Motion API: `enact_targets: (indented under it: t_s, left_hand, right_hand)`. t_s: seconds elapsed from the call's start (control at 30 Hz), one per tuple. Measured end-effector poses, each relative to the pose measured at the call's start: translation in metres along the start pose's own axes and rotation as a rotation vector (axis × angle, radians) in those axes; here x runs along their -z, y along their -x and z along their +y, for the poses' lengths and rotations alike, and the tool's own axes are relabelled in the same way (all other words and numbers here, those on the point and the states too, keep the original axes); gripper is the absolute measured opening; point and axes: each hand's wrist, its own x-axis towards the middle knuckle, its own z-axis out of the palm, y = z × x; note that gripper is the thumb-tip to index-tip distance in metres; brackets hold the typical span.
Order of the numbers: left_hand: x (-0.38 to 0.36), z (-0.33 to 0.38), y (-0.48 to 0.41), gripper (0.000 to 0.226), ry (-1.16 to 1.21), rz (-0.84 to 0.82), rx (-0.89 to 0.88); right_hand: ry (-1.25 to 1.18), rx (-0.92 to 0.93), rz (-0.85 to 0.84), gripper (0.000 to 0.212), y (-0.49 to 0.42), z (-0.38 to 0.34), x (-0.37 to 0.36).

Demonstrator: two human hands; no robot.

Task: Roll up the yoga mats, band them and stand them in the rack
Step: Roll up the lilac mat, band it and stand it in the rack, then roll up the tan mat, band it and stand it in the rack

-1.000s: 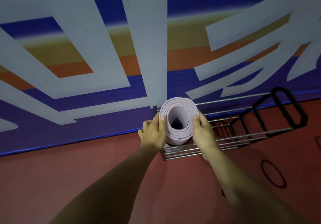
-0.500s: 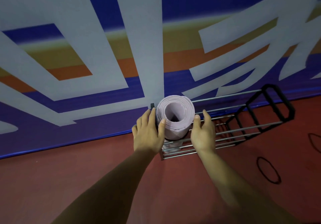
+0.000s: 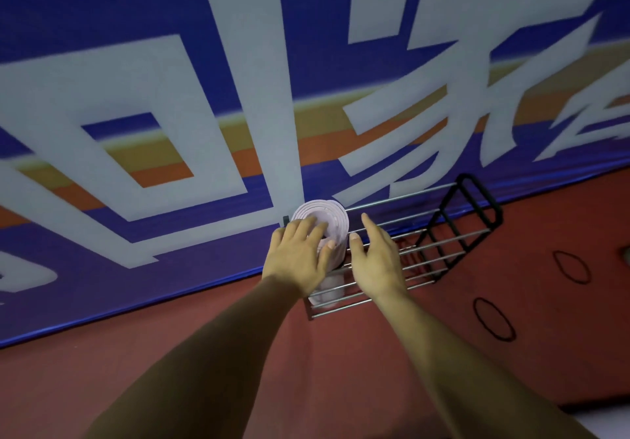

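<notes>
A rolled pale lilac yoga mat [image 3: 332, 220] stands upright in the left end of a metal rack [image 3: 439, 244] with silver bars and a black end frame. My left hand [image 3: 298, 258] lies flat over the top of the roll, fingers straight, pressing on it. My right hand [image 3: 375, 261] hovers just right of the roll with its fingers spread, apart from the mat. The lower part of the roll shows through the rack's bars.
The rack stands on a red floor against a blue banner wall [image 3: 170, 131] with large pale characters. Two black elastic bands lie on the floor to the right, one nearer [image 3: 493, 318] and one farther [image 3: 571, 267].
Both hands have let go of the sides of the roll. My left hand moved onto its top, and my right hand drew away to the right. The mat sits lower in the rack.
</notes>
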Motion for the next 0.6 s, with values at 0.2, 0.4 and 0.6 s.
enact_targets:
  t_s: [0.2,0.4,0.6]
  left_hand:
    - [0.019,0.024,0.035,0.054,0.043,0.000,0.008]
    - [0.020,0.037,0.095,0.060,0.073,-0.035,-0.008]
    - [0.033,0.047,0.159,0.059,0.081,-0.039,-0.015]
  right_hand:
    - [0.021,0.012,0.012,0.056,0.043,0.003,0.025]
    - [0.064,0.054,0.038,0.056,0.111,0.014,0.020]
    - [0.142,0.021,0.069,0.058,0.184,0.011,0.015]
